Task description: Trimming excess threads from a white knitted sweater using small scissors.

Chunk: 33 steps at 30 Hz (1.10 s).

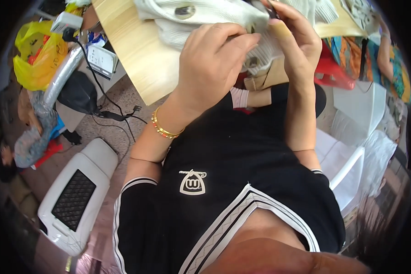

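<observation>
A pale grey ribbed knit garment (169, 29) with dark buttons lies over the table's front edge. One large dark button (185, 12) shows at the upper left of the cloth. My left hand (213, 64), with a gold and red bracelet at the wrist, is over the knit with thumb and fingertips drawn together in a pinch. What is between those fingertips, if anything, is too small to see. My right hand (301, 45) is raised just right of it, closed round a slim dark object (273, 11) whose kind I cannot tell; the upper picture edge cuts it off.
The light wooden table (137, 55) ends in a corner to my left. Beyond it are a yellow plastic bag (39, 57), black cables (107, 98) and a white padded chair (80, 196). A white plastic chair (351, 118) and a red bag (333, 68) stand right. Other people sit at both sides.
</observation>
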### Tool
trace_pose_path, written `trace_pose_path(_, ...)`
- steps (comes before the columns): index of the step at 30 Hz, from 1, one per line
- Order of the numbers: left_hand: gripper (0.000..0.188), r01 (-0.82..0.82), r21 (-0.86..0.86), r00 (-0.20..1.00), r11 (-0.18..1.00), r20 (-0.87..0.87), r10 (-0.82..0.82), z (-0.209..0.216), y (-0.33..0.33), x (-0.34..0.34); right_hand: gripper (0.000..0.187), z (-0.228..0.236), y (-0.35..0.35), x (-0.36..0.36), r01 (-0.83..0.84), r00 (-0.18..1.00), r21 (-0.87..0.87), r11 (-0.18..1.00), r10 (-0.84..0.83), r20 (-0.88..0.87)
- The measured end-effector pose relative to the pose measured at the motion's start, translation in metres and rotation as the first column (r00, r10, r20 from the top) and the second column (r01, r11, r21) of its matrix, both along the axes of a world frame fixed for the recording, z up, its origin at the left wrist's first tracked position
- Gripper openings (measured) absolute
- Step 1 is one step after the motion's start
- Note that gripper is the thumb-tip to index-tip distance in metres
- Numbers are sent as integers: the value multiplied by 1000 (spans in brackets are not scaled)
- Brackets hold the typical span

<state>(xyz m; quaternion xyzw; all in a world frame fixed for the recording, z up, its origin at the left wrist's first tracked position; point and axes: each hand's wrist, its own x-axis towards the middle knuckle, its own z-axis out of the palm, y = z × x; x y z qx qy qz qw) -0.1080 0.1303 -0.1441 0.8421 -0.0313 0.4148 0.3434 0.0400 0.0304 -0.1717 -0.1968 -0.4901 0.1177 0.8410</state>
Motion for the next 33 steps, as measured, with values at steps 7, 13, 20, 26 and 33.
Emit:
trace_pose_path(7, 20, 40, 74, 998, 996, -56, -36, -6, 2, -8, 32, -3, -23, -6, 237, 969, -157, 959, -221, 111)
trace_pose_path(13, 24, -75, 78, 993, 994, -87, 82, -3, 29, -38, 45, 47, -47, -33, 614, 789, -649, 449, -359, 498)
trace_pose_path(20, 49, -299, 263, 925, 917, -156, 346, -18, 77, -36, 54, 42, -23, -36, 850, 489, -409, 333, -209, 847)
trace_pose_path(26, 30, -173, 360, 945, 917, -203, 258, -5, 108, -27, 39, 58, -48, -25, 642, 762, -652, 402, -248, 598)
trace_pose_path(33, 32, -93, 387, 991, 918, 127, 47, 58, 58, -17, 38, 100, -104, -11, 462, 875, -681, 568, -414, 249)
